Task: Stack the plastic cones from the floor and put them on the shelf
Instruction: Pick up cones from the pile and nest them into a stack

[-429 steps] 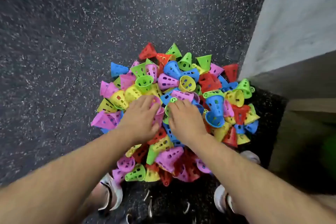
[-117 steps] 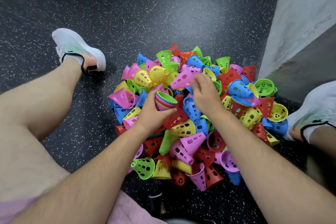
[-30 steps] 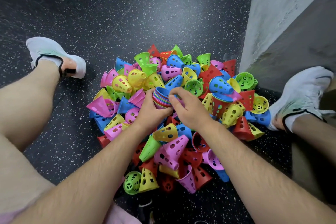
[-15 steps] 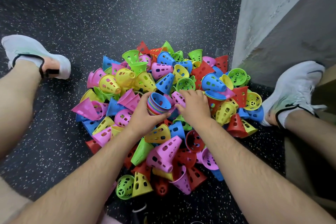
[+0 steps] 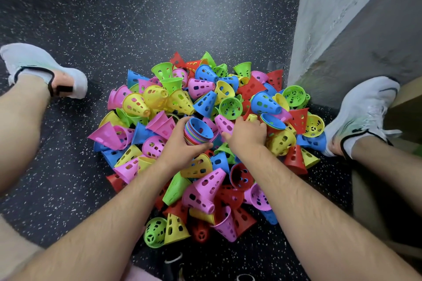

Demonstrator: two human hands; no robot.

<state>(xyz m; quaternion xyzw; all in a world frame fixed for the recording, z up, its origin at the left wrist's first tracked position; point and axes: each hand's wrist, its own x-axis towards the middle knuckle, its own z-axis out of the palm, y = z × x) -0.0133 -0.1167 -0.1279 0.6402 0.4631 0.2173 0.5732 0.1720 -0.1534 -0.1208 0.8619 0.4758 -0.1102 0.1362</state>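
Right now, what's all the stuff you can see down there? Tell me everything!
Loose cones: too many to count; pink, yellow, green, blue and red; heaped on the floor between the feet.
Cone stack: one, blue cone innermost with mixed-colour rims, above the middle of the heap.
Floor: one, dark with pale speckles, all around the heap.
Wall: one, pale grey, upper right.
Left shoe: one, white, left of the heap.
Right shoe: one, white, right of the heap beside the wall.
Left hand: one, grips the cone stack.
Right hand: one, fingers curled on the heap beside a pink cone; grip unclear.
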